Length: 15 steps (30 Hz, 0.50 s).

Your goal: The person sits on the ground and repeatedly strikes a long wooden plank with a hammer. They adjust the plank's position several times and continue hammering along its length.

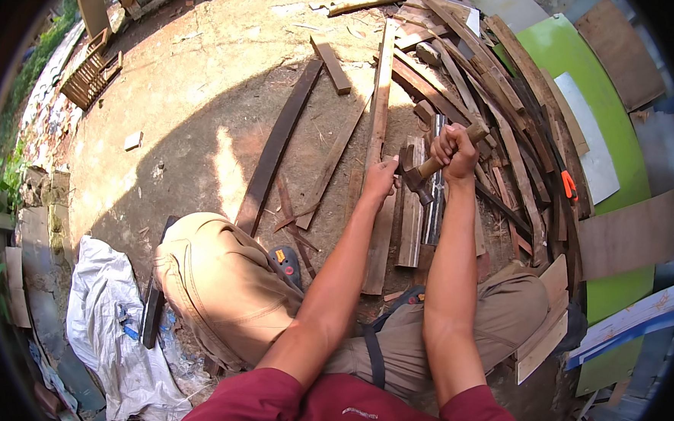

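Observation:
My right hand (456,152) is wrapped round the wooden handle of a hammer (429,168). The hammer's dark metal head points down and to the left, close beside my left hand (381,181). That hand is closed, its fingers pressed together over a long narrow wooden plank (381,98) that runs away from me. Whatever its fingers pinch, if anything, is hidden or too small to make out. Just right of it, below the hammer head, lie a pale-edged wooden strip (410,237) and a dark strip with a light stripe (432,223).
A heap of loose boards (503,97) spreads along the right, with an orange-handled tool (568,186) on it. Green sheeting (617,248) stands beyond. A dark beam (281,143) lies ahead on the ground. At left are a white sack (114,313) and a slatted wooden piece (91,74).

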### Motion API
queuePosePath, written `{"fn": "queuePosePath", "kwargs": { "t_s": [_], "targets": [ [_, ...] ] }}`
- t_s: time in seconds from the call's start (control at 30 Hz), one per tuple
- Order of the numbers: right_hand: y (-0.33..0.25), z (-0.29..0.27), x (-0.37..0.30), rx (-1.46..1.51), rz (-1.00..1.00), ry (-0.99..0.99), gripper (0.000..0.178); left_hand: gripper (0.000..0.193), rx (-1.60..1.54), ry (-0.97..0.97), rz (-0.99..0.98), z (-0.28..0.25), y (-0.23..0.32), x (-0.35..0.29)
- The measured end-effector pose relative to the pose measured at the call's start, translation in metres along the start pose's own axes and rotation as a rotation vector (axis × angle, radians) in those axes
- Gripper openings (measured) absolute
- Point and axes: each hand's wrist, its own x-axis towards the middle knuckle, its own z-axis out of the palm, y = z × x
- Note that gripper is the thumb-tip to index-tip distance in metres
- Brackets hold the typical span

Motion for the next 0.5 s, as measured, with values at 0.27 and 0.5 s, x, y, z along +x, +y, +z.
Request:
{"fn": "queuePosePath", "kwargs": {
  "t_s": [0.27,0.5],
  "targets": [
    [0.015,-0.004,-0.005,-0.082,0.208,-0.053,0.034,0.024,-0.126,0.090,0.011,-0.019,-0.007,0.002],
    [0.046,-0.001,-0.007,-0.289,0.324,0.018,0.024,0.045,0.047,0.270,0.169,-0.039,-0.025,0.010]
  ]
}}
